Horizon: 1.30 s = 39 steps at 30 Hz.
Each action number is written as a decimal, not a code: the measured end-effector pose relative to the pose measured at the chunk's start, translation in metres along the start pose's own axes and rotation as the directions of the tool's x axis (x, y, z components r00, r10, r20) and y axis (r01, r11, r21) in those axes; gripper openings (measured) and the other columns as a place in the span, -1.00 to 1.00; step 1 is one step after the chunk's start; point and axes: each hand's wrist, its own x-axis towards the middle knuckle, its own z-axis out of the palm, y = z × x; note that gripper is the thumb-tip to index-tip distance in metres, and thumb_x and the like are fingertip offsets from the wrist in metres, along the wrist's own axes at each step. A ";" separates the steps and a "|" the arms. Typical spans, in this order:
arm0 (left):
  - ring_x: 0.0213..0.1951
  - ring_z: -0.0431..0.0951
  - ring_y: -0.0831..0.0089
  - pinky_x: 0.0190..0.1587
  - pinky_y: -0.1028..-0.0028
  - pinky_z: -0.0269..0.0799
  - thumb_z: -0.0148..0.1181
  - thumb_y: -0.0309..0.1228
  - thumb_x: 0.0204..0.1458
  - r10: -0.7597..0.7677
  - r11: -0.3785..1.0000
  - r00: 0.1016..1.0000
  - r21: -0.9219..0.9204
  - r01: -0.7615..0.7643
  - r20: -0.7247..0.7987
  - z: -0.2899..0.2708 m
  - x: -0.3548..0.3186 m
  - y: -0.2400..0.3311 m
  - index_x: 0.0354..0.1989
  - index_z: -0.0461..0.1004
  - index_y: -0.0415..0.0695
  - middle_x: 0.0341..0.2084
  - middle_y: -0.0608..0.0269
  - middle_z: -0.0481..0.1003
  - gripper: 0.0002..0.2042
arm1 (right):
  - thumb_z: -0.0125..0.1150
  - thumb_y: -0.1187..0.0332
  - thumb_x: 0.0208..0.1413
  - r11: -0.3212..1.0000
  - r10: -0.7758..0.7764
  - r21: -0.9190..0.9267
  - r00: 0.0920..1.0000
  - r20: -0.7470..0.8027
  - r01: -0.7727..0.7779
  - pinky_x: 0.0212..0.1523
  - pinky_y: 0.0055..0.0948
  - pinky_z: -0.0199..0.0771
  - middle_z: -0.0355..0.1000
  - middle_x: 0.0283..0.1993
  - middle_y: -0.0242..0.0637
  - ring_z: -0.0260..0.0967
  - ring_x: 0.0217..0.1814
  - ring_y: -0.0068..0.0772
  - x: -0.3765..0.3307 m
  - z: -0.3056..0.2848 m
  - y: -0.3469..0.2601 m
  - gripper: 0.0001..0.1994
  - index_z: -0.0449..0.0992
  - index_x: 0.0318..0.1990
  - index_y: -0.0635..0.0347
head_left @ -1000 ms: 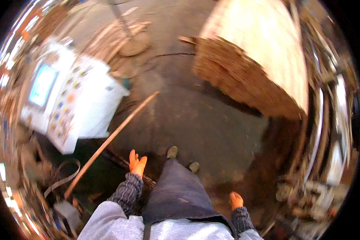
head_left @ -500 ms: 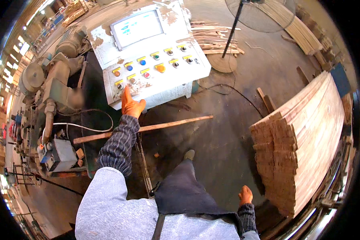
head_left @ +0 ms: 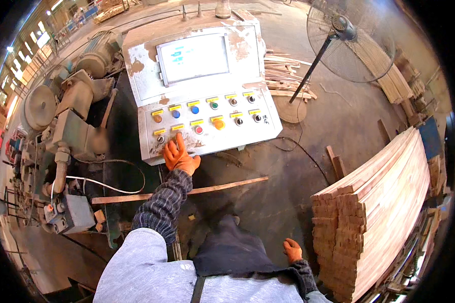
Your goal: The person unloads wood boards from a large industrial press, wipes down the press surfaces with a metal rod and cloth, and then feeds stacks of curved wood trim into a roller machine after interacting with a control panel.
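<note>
My left hand, in an orange glove, rests at the lower left of a white control panel. Its fingers are stretched out and apart, with the tips on the second control from the left in the bottom row, which they cover. A small dark knob lies just left of the fingers, and a red button to their right. Above the buttons sits a lit screen. My right hand, also gloved in orange, hangs low by my side with curled fingers, holding nothing visible.
To the left stands dusty machinery with motors and hoses. A thin wooden strip crosses beyond my left forearm. A tall stack of boards is at right. Behind the panel are a pedestal fan, its trailing cable, and loose wood strips.
My view has tipped up, so the panel and fan sit lower in the picture. My left hand has shifted slightly right along the panel, its fingers now over the bottom row's second control.
</note>
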 end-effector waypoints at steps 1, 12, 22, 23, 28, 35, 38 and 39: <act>0.35 -0.02 -0.13 0.40 -0.05 -0.13 0.42 -0.04 -0.28 0.002 1.000 1.000 -0.012 -0.002 0.005 -0.002 0.000 0.000 0.44 -0.11 0.01 0.28 -0.10 0.06 0.08 | 0.25 0.30 0.11 1.000 0.001 -0.007 1.000 0.000 -0.001 -0.27 -0.48 0.48 0.53 -0.05 -0.28 0.44 -0.28 -0.49 0.005 0.001 0.000 -0.55 0.48 0.16 0.26; 0.30 0.08 -0.09 0.32 -0.05 0.03 0.39 -0.05 -0.26 -0.069 0.998 0.993 -0.006 0.070 0.091 -0.012 0.009 0.000 0.40 -0.05 0.11 0.20 -0.04 0.15 -0.01 | 0.26 0.26 0.10 0.983 -0.178 -0.058 0.984 -0.030 0.177 -0.20 -0.45 0.49 0.54 -0.02 -0.24 0.47 -0.14 -0.41 0.058 -0.001 -0.032 -0.52 0.47 0.16 0.27; 0.06 0.41 -0.13 0.08 -0.03 0.35 0.38 -0.18 -0.27 0.085 0.995 0.996 -0.052 -0.084 0.022 -0.010 0.027 -0.006 0.20 0.29 -0.06 0.01 -0.16 0.42 -0.25 | 0.25 0.06 0.10 0.953 -0.134 -0.270 0.991 0.023 0.135 0.10 -0.37 0.43 0.52 0.10 -0.15 0.46 0.09 -0.28 0.045 -0.005 -0.046 -0.46 0.49 0.16 0.23; 0.06 0.41 -0.14 0.08 -0.04 0.35 0.37 -0.20 -0.23 0.063 0.997 0.998 -0.038 -0.061 0.032 -0.011 0.024 -0.006 0.25 0.26 -0.04 0.04 -0.16 0.41 -0.24 | 0.25 0.00 0.07 0.935 -0.178 -0.308 0.984 0.030 0.179 0.23 -0.33 0.38 0.51 0.12 -0.11 0.44 0.20 -0.17 0.043 -0.009 -0.048 -0.42 0.51 0.14 0.24; 0.31 0.16 -0.14 0.35 -0.06 0.07 0.29 -0.30 -0.09 0.327 0.944 0.888 0.083 -0.318 -0.324 0.033 -0.013 -0.023 0.33 0.13 -0.27 0.23 -0.19 0.25 -0.23 | 0.23 0.05 0.12 0.997 -0.026 -0.068 0.994 -0.106 0.019 0.23 -0.34 0.38 0.48 0.16 -0.11 0.42 0.22 -0.18 0.027 -0.041 -0.026 -0.46 0.50 0.16 0.22; 0.31 0.18 -0.16 0.38 0.08 0.08 0.23 -0.38 -0.12 0.114 0.972 0.979 -0.222 -0.075 0.168 0.128 -0.096 0.055 0.32 0.08 -0.39 0.24 -0.30 0.22 -0.22 | 0.15 0.20 0.22 0.888 0.189 0.451 0.965 -0.180 -0.090 -0.03 -0.36 0.43 0.46 -0.06 -0.28 0.40 -0.10 -0.36 0.040 -0.098 0.052 -0.67 0.49 0.05 0.16; 0.31 0.19 -0.10 0.35 0.19 0.11 0.20 -0.37 -0.08 0.327 0.840 0.834 -0.541 -0.041 0.444 0.149 -0.131 0.187 0.33 0.05 -0.40 0.26 -0.30 0.20 -0.23 | 0.06 0.18 0.31 0.839 0.002 0.540 0.992 -0.127 0.067 0.02 -0.35 0.40 0.38 0.01 -0.32 0.37 -0.02 -0.35 0.087 -0.139 0.117 -0.68 0.40 0.10 0.12; 0.31 0.20 -0.09 0.35 0.23 0.12 0.19 -0.36 -0.05 0.388 0.781 0.789 -0.625 -0.006 0.476 0.160 -0.140 0.222 0.33 0.04 -0.41 0.26 -0.29 0.20 -0.24 | 0.09 0.15 0.30 0.652 0.131 0.757 0.979 -0.155 0.033 0.15 -0.30 0.38 0.29 0.20 -0.20 0.28 0.19 -0.23 0.092 -0.158 0.072 -0.55 0.28 0.24 0.17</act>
